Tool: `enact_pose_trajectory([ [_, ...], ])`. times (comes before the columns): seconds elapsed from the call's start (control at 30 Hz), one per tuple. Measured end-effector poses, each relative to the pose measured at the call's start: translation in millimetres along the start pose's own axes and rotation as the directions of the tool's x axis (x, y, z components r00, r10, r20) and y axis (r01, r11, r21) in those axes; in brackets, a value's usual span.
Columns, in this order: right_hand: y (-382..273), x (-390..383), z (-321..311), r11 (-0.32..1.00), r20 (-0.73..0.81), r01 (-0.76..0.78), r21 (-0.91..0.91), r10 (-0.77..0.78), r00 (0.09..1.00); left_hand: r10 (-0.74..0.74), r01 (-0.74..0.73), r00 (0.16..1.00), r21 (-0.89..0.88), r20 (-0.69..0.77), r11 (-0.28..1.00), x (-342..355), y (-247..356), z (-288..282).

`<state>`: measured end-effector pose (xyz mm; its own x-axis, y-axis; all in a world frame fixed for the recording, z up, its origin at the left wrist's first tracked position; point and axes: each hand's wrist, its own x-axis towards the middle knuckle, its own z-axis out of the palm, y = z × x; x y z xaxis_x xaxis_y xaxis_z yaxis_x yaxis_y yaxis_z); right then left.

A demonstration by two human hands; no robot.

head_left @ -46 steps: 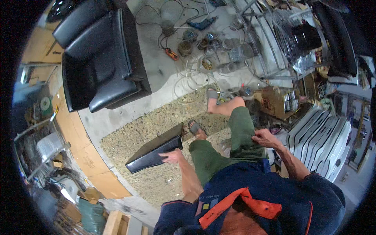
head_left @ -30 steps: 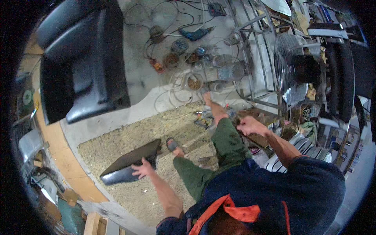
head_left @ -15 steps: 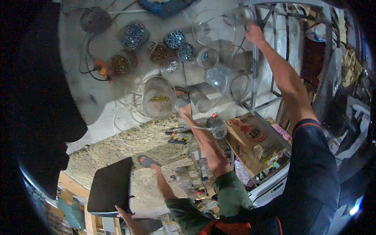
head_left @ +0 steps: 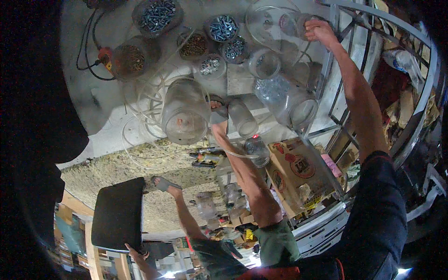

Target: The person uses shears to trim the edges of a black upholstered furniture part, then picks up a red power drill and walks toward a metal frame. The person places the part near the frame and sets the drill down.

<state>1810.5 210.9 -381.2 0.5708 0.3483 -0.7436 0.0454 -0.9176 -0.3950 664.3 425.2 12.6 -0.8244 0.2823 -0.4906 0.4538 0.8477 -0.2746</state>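
Observation:
My right hand [head_left: 320, 31] reaches to the upper right, its fingers curled round the end of a clear plastic jar [head_left: 295, 25]. What lies inside this jar is too blurred to make out. A large clear round container [head_left: 266, 29] stands just left of it. At the lower left, my left hand [head_left: 136, 255] has its fingers at the bottom edge of a dark flat rectangular pad [head_left: 117, 214] with rounded corners. Several open jars sit on the floor, among them bolts [head_left: 157, 16], nuts [head_left: 234, 48], pale washers [head_left: 210, 66] and brownish screws [head_left: 193, 45].
A big clear jar [head_left: 186, 128] lies amid loops of clear tubing [head_left: 140, 102]. Two jars [head_left: 243, 122] [head_left: 302, 112] lie tipped near my sandalled foot [head_left: 218, 112]. A cardboard box [head_left: 298, 172] and metal frame [head_left: 336, 98] stand at right. An orange plug connector [head_left: 105, 57] lies at left.
The view has shifted, with the floor jars now higher in the picture. My right hand has moved slightly right with the jar. The left hand stays at the pad's edge.

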Motion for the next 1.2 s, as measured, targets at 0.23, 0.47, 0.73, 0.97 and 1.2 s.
enact_pose_trajectory([
  [0.23,55,64,23,0.992,-0.026,-0.109,-0.060,0.107,0.994,0.296,-0.327,0.935,0.152,0.194,0.933,19,-15,10],
  [0.47,107,137,2,0.640,-0.252,-0.111,-0.760,-0.132,0.959,-0.204,0.186,0.978,-0.277,-0.039,0.943,51,-37,16],
  [0.73,104,39,-26,0.307,-0.022,0.262,-0.915,-0.686,0.727,-0.231,0.192,0.963,-0.250,-0.138,0.949,34,-28,22],
  [0.97,97,-300,14,0.959,-0.127,0.027,0.281,0.009,0.992,0.109,-0.038,0.980,-0.377,0.169,0.926,55,-67,-9],
  [1.2,-81,-594,148,0.959,-0.078,0.014,0.283,0.009,0.997,0.259,-0.276,0.961,-0.242,-0.098,0.930,42,-86,6],
])
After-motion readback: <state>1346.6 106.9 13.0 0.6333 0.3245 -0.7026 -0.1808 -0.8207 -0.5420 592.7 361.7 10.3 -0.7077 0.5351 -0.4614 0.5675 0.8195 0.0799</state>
